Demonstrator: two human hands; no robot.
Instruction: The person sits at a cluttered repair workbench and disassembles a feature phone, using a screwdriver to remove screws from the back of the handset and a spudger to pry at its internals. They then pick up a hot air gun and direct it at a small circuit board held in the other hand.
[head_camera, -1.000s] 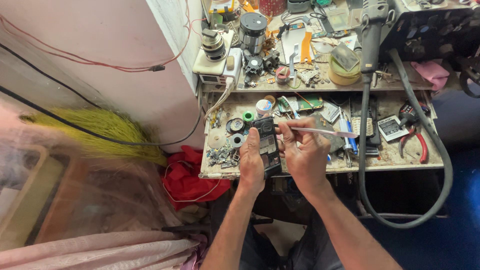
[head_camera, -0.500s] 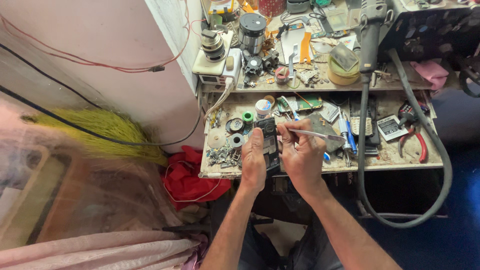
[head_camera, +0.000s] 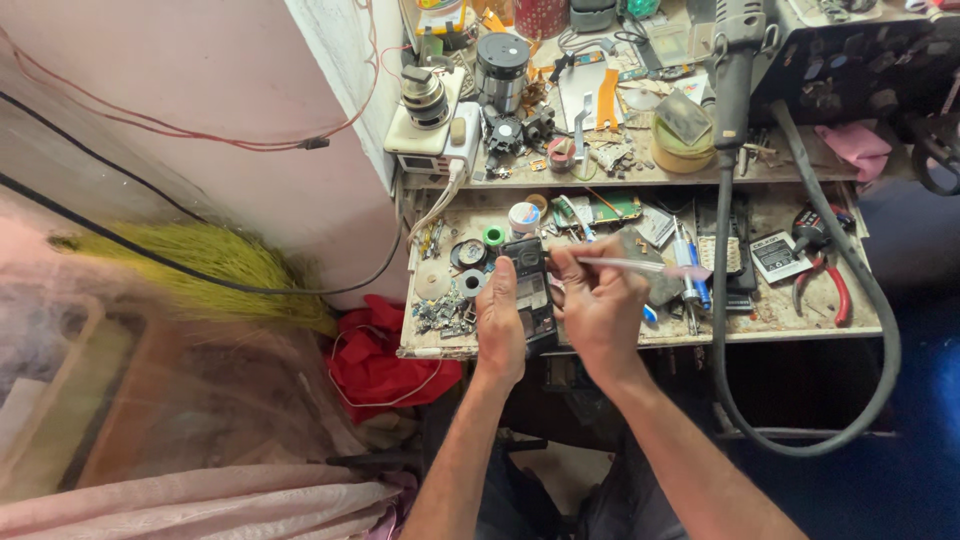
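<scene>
My left hand (head_camera: 498, 322) grips a small dark phone (head_camera: 530, 292) with its back removed, holding it upright over the front edge of the lower workbench shelf (head_camera: 800, 325). My right hand (head_camera: 598, 305) is beside the phone on its right and pinches a thin silvery tool (head_camera: 622, 264) between thumb and fingers. The tool's shaft points right, away from the phone, and its working end meets the phone's upper right part. Both forearms reach up from the bottom of the view.
The shelf carries small parts, tape rolls (head_camera: 493, 236), a green circuit board (head_camera: 612, 208), a battery (head_camera: 771, 256) and red-handled pliers (head_camera: 830, 280). A thick grey hose (head_camera: 878, 330) loops down at right. The upper shelf holds a cluttered pile and a yellowish tape roll (head_camera: 680, 150). Red cloth (head_camera: 375, 360) lies below left.
My right hand has shifted slightly left and closer to the phone, bringing the thin tool's end onto it. The left hand keeps the phone nearly still.
</scene>
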